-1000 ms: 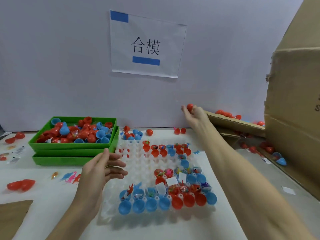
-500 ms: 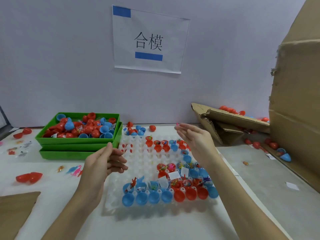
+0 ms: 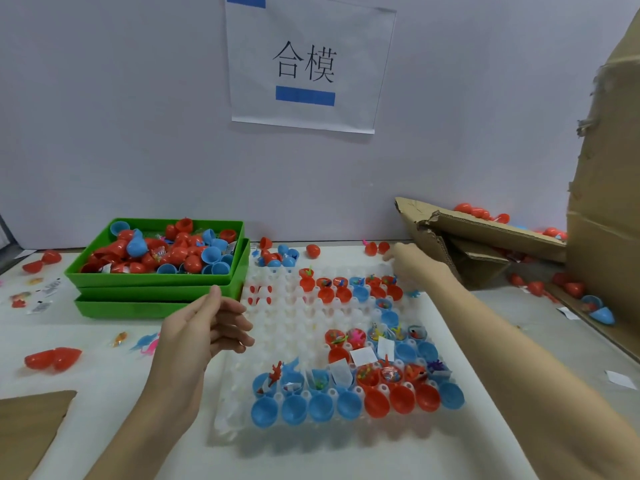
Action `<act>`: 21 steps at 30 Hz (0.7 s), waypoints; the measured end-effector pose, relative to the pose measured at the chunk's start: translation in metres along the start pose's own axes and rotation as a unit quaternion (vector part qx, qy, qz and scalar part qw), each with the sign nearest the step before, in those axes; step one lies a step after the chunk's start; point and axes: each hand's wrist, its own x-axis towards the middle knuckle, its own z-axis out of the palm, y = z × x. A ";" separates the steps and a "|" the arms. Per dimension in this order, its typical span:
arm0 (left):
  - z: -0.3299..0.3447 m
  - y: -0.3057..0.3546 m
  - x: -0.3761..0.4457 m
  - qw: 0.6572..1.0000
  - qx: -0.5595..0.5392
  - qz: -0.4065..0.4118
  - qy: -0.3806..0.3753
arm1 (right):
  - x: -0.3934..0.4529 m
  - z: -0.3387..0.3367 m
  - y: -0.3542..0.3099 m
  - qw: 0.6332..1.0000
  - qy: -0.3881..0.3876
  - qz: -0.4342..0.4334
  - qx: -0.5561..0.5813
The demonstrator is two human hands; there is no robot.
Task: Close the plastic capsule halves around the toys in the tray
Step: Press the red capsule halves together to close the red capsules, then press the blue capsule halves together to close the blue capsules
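**Both hands up over the capsule tray, nothing held that I can see**

While I'm watching the head feed, the left hand (image 3: 204, 336) hangs just off the left edge of the white tray (image 3: 294, 327), palm turned inward, fingers loosely curled with the index finger pointing up. It's holding nothing and it isn't touching the tray. The right hand (image 3: 414, 266) is stretched out to the far right corner of the tray, right by the back row of capsules. It's blurry there, so I honestly can't tell if the fingers are pinching anything or just hovering loose.

The tray itself sits in the middle of the white table (image 3: 398, 455). Its front row is a line of open halves, blue capsule halves (image 3: 308, 407) on the left and red capsule halves (image 3: 403, 398) on the right, with the toys (image 3: 377, 370) sitting in the cups just behind them, plus a few little white paper slips (image 3: 363, 355). Another cluster of open red and blue capsules (image 3: 349, 287) runs along the far side, near the right hand.

Left of the tray there's a stack of green bins (image 3: 156, 289), the top one heaped with loose red and blue halves. A closed-looking red capsule (image 3: 52, 358) lies on the table further left, near some loose small toys. Behind the right hand is a torn cardboard flap (image 3: 485, 230) with more red capsules past it, and a big cardboard box (image 3: 609, 202) on the right edge. A paper sign (image 3: 308, 64) with printed characters hangs on the wall.
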 end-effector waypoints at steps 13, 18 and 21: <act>0.000 0.003 -0.002 1.000 -0.003 0.000 -0.008 | 0.016 0.020 0.035 0.995 0.013 0.014 -0.093; -0.001 0.003 -0.001 1.000 0.002 -0.004 -0.008 | 0.011 0.033 0.043 0.986 0.043 0.025 -0.156; -0.002 0.002 -0.001 1.000 0.001 -0.004 -0.008 | 0.009 0.036 0.042 0.972 0.063 0.016 -0.227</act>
